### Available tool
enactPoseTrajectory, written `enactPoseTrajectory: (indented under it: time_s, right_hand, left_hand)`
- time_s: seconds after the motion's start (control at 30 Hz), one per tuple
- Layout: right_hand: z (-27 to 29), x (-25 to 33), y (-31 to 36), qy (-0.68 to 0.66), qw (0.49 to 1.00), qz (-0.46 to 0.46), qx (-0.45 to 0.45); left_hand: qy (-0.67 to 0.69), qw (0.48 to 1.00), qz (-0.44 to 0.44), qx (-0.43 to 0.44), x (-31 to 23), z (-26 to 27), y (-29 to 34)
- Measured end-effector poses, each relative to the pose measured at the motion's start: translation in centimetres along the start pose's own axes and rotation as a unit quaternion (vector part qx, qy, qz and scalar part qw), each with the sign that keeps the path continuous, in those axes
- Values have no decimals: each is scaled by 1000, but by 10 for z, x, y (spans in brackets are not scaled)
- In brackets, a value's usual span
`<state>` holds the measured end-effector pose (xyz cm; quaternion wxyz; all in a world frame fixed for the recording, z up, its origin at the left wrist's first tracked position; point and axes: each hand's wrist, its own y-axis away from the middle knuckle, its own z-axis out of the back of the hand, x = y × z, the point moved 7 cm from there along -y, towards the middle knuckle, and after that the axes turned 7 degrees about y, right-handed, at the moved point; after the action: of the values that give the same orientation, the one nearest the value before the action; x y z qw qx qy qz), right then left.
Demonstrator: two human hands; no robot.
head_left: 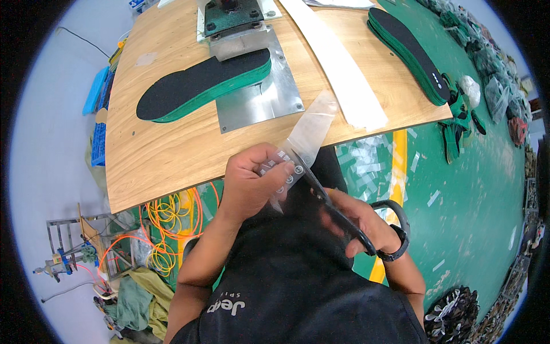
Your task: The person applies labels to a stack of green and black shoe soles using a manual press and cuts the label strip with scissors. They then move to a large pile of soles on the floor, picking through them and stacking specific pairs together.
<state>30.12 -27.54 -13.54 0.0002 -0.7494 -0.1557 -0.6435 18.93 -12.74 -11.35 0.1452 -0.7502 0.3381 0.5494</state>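
Note:
My left hand pinches a clear film strip printed with small white marks. The strip's far end rests over the table's front edge, and a loose tip hangs below my fingers. My right hand is closed on black-handled scissors. Their blades lie at the film, right beside my left fingertips; whether they have cut into it I cannot tell. Ahead of my hands, a stack of black-topped green insoles sits partly on a metal plate, its far end close to a metal block of the press.
A long white strip crosses the wooden table. Another insole stack lies along its right edge. Film scraps litter the green floor. Orange and yellow hoses coil at lower left. Bagged goods line the right side.

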Motion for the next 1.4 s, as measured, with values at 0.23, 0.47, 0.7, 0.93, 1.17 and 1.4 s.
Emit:
enactPoseTrajectory:
  time_s: [0.23, 0.47, 0.7, 0.93, 1.17, 1.4]
  right_hand:
    - [-1, 7, 10, 5, 998, 44, -49]
    - [5, 0, 39, 73, 987, 15, -139]
    - [84, 73, 70, 386, 794, 107, -457]
    - [196, 117, -10, 614, 609, 60, -498]
    - [133, 154, -25, 645, 600, 167, -442]
    - [-14, 98, -82, 271, 926, 206, -160]
  left_hand:
    - [-60, 998, 6, 16, 2, -9, 5]
    - [-160, 981, 56, 93, 0, -9, 13]
    - [-372, 869, -316, 85, -43, -29, -2]
    - [-362, 844, -205, 339, 8, -95, 25]
    - [-130, 959, -160, 193, -38, -26, 19]
    - [10, 978, -207, 28, -47, 26, 7]
